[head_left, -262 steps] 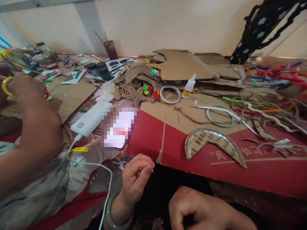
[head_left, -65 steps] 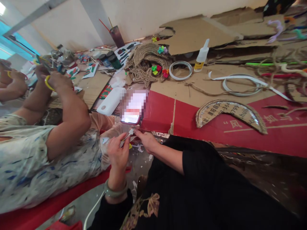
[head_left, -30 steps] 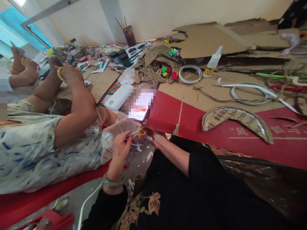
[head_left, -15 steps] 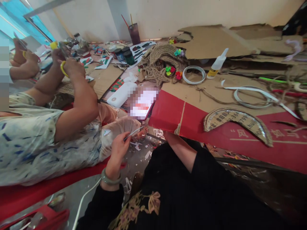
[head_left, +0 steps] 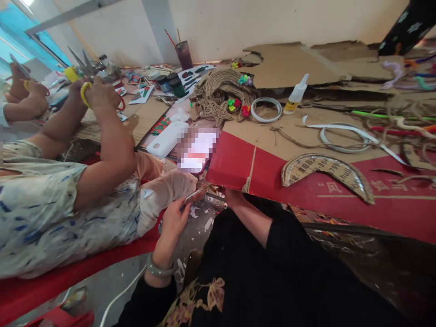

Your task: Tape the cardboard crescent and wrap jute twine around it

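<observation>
Metal tool (head_left: pixel 195 195), thin and shiny (small scissors or tweezers, honestly can't tell), sits low down below the table edge, pinched in the left hand (head_left: pixel 173 220) with thumb and fingers pressed together round its near end and the tip pointing up toward the right hand (head_left: pixel 232 196). That right hand is tucked just under the lip of the red cardboard (head_left: pixel 235 163), fingers hidden, so I can't tell whether it's gripping anything. White paper scraps (head_left: pixel 204 218) are scattered on the floor right beneath both hands, so my read is this is the fiddly snip-or-pick stage on some tiny piece. If so, the next bit calls for bringing the tip and the right fingers together somewhere visible, clear of that cardboard edge. Just past the hands a phone (head_left: pixel 196 150) and a power bank (head_left: pixel 166 140) lie at the table's edge, with a crescent cutout (head_left: pixel 327 170) on the red sheet to the right. To the left a co-worker's hand (head_left: pixel 98 93) works yellow scissors (head_left: pixel 83 86). Further back sit a tape ring (head_left: pixel 266 109), a glue bottle (head_left: pixel 295 94) and a rope piece (head_left: pixel 220 93), with a cup (head_left: pixel 184 47) by the wall.
</observation>
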### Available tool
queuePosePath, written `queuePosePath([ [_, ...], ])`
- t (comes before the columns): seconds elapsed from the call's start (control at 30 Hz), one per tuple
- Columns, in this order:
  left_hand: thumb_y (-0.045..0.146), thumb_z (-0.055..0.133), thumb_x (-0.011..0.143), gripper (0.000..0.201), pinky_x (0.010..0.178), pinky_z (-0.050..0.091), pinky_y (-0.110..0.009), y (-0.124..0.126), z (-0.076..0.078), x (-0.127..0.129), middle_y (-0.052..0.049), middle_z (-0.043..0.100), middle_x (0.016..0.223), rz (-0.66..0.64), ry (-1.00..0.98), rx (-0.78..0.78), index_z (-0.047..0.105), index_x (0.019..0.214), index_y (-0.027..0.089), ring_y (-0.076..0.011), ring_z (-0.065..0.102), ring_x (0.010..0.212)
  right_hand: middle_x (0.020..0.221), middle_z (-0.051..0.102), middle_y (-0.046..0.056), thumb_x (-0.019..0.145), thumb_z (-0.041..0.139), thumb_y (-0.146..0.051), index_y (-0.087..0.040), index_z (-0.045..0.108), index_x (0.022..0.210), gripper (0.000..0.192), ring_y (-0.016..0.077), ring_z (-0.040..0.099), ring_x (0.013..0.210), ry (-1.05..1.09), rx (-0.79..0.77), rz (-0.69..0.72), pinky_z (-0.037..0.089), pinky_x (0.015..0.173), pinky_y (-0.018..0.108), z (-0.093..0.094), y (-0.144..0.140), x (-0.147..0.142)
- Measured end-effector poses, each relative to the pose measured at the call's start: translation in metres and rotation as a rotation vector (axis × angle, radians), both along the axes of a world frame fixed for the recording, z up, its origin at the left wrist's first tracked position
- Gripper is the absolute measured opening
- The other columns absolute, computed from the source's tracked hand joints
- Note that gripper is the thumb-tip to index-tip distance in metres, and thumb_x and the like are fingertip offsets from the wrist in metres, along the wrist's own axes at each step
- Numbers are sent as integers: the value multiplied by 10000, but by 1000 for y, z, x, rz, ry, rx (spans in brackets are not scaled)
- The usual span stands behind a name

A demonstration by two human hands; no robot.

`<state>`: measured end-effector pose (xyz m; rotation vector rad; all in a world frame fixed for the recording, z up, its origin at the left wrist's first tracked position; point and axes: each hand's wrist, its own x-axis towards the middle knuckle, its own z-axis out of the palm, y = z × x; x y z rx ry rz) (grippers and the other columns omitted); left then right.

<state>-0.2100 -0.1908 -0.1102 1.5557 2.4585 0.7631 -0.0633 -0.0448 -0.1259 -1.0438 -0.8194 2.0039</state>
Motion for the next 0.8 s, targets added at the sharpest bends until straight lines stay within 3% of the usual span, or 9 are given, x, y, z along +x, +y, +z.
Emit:
queuePosePath([
  [0.1,408,575,834,394,867,504,-407,7,5,9,-134,717,1029,-12,22,69,655,1116,145,-264,663,955,628,654,21,734,613,-490,-198,627,662,301,144,598,573,-2,-44,59,426,556,268,4,-15,-11],
  [0.23,380,538,876,312,889,485,-409,17,15,15,-124,725,983,-51,69,184,678,1041,156,-240,666,908,559,610,-22,724,641,-413,-203,576,662,228,125,565,498,51,-46,183,433,532,256,21,-34,-35],
  [0.37,385,572,855,305,771,526,-323,18,26,5,-108,731,902,61,20,360,689,984,134,-205,676,823,555,579,-63,757,656,-291,-194,570,680,150,77,522,495,107,-21,263,406,513,195,44,-37,-57],
  [0.5,411,595,830,352,704,522,-275,15,45,-15,-68,732,820,220,13,428,705,1024,138,-171,668,721,558,572,-67,806,622,-199,-180,588,681,130,55,505,506,162,-18,330,387,493,155,64,-36,-84],
  [0.67,431,582,817,364,732,515,-289,28,68,-45,-71,733,844,406,43,508,728,983,142,-175,659,744,691,616,-51,917,507,-293,-192,551,807,156,45,567,567,213,-78,252,407,489,132,83,-30,-127],
  [0.8,432,584,806,378,700,522,-294,44,74,-70,-67,727,819,437,-24,468,724,1004,143,-175,655,706,684,634,-14,954,445,-393,-171,552,821,280,54,551,494,264,-220,181,415,447,148,104,-19,-150],
])
